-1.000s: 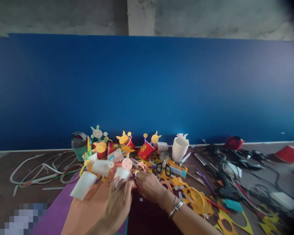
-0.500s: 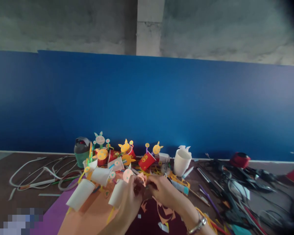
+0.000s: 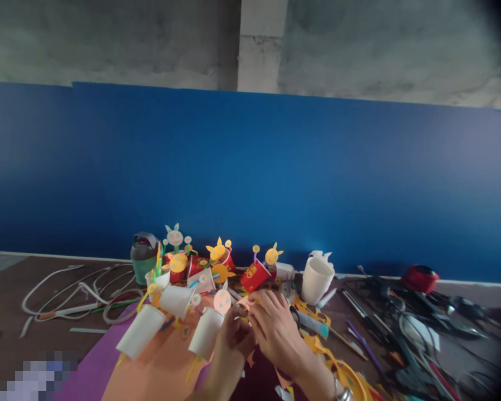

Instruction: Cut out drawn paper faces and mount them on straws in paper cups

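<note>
My left hand (image 3: 236, 334) has its fingers curled, with a small pink paper piece (image 3: 244, 302) showing at its tips. Over it bends my right hand (image 3: 278, 328), back toward me and fingers angled down onto the same paper. Its fingertips are partly hidden, and the two hands touch. Just left of them lies a white paper cup (image 3: 206, 334) on its side, with a round pink paper face (image 3: 222, 301) at its upper end. Pink paper offcuts lie below my hands.
More white cups (image 3: 141, 332) and red cups (image 3: 254, 274) with yellow paper animal heads stand or lie behind. A white cup (image 3: 317, 278) holds crumpled tissue. Cables (image 3: 92, 292) lie left; glue guns (image 3: 421, 348) and tangled wires lie right. A blue partition (image 3: 250, 178) rises behind the table.
My right hand has turned and moved left over the left hand, covering more of the pink paper piece. The whole view has shifted slightly, with things appearing further right.
</note>
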